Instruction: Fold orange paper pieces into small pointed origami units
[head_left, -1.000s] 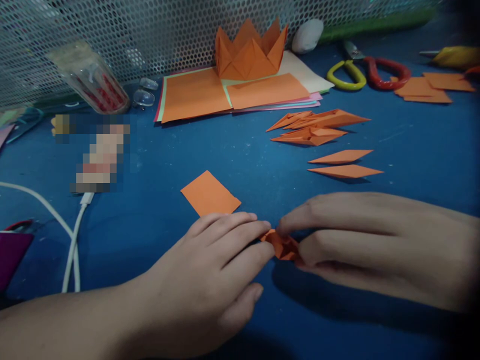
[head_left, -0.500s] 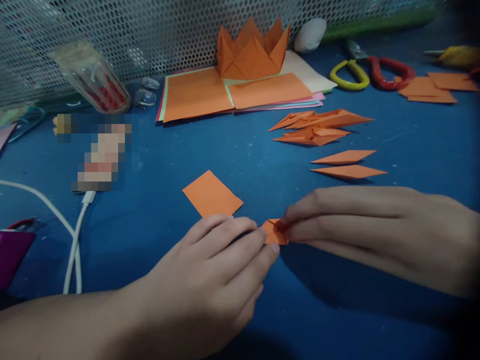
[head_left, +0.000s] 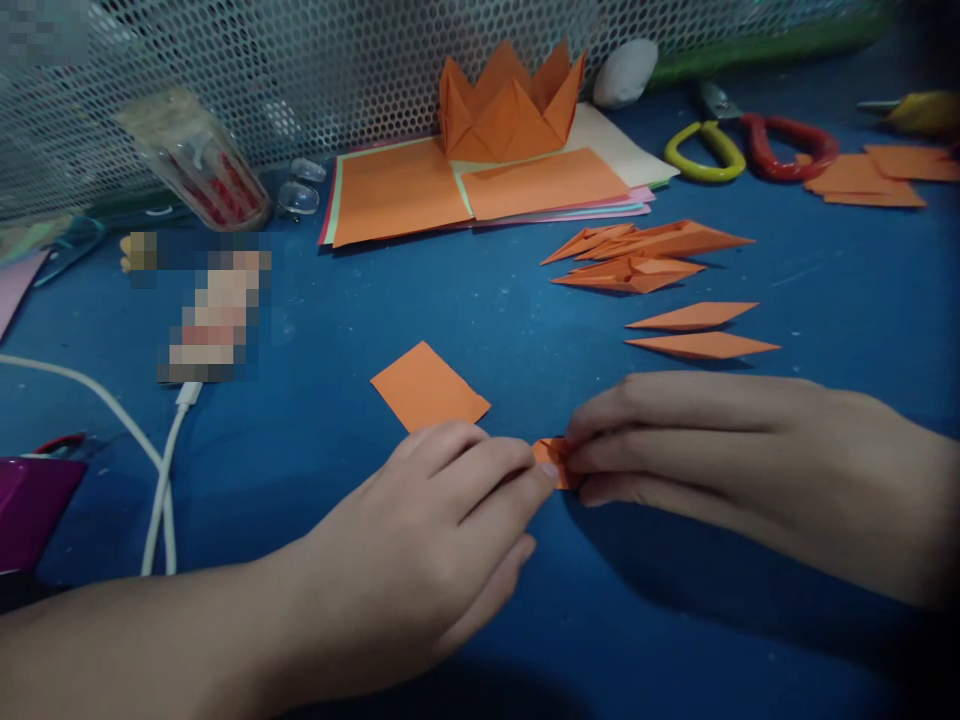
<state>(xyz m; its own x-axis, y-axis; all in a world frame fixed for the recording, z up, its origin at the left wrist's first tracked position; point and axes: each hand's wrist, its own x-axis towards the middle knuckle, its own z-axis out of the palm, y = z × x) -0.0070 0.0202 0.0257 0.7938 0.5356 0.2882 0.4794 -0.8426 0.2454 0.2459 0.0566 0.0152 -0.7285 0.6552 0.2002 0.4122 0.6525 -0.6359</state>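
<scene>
Between my hands, a small folded piece of orange paper lies low over the blue table, mostly covered by fingers. My left hand presses on its left side with the fingertips, the fingers bent and close together. From the other side my right hand pinches the paper's right end. A flat orange paper square lies just beyond my left fingers. Two narrow folded orange pieces rest beyond my right hand, with several more folded orange pieces behind them.
An orange paper crown stands on stacked coloured sheets at the back. Scissors and small orange squares lie at the right. A tilted jar, a blurred-out object, a white cable and a purple item are at the left.
My left fingertips have shifted on the folded paper and cover more of it. My right fingers have spread slightly at its right end. The whole view has slid a little.
</scene>
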